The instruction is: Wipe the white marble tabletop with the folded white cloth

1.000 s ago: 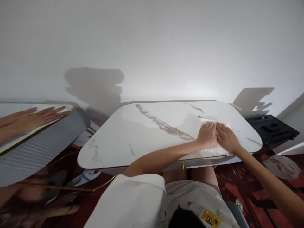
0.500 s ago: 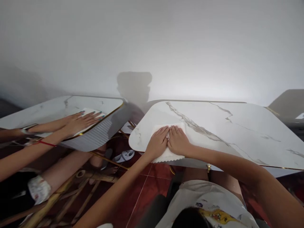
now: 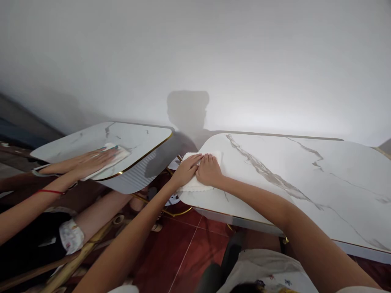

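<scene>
A white cloth (image 3: pixel 198 185) with a scalloped edge lies spread over the left end of the marble-patterned white table (image 3: pixel 244 195) before me. My left hand (image 3: pixel 185 171) presses flat on it, fingers stretched forward. Right beside it, my right hand (image 3: pixel 209 170) rests palm down on the same cloth, its fingers also extended. The two hands touch at the thumbs and index fingers. The cloth's left part reaches the table's rounded edge.
Left of me, a co-worker's hands (image 3: pixel 97 160) lie on another white cloth (image 3: pixel 120 154) on a second marble-patterned table (image 3: pixel 131 136). A gap separates the tables. Behind them rises a grey-white wall (image 3: pixel 244 61). Bamboo furniture (image 3: pixel 82 248) stands on the red tiled floor (image 3: pixel 183 244).
Both my hands and the cloth have slid left and away from me, toward the table's left end. The co-worker's hands and cloth have moved back from their table's right corner.
</scene>
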{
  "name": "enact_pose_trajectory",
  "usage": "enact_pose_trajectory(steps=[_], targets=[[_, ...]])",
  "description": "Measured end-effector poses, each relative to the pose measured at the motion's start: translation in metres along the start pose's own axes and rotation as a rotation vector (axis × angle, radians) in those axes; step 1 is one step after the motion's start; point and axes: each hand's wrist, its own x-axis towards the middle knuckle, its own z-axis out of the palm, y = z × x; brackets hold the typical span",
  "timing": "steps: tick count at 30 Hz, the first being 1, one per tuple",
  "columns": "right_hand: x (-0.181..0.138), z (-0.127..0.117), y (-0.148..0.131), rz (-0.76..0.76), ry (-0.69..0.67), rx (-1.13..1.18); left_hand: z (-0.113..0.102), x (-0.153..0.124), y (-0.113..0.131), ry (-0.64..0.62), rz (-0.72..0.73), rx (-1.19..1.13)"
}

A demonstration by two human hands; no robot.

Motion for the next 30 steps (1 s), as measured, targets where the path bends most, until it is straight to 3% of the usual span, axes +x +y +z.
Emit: enact_pose_trajectory(steps=[8,18,23,30], targets=[[0.069,0.014,0.055,-0.024,-0.022,-0.042,0.015,0.076,-0.025,0.040,-0.073,0.086],[0.132,0.021,0.140,0.003,-0.035,-0.021,0.042,0.174,-0.029,0.077,-0.031,0.135],[0.138,0.019,0.171,0.070,-0.023,-0.023,0.053,0.206,-0.018,0.052,-0.024,0.106],[0.110,0.006,0.198,0.199,-0.012,-0.099,0.073,0.227,0.011,0.060,0.146,0.069]])
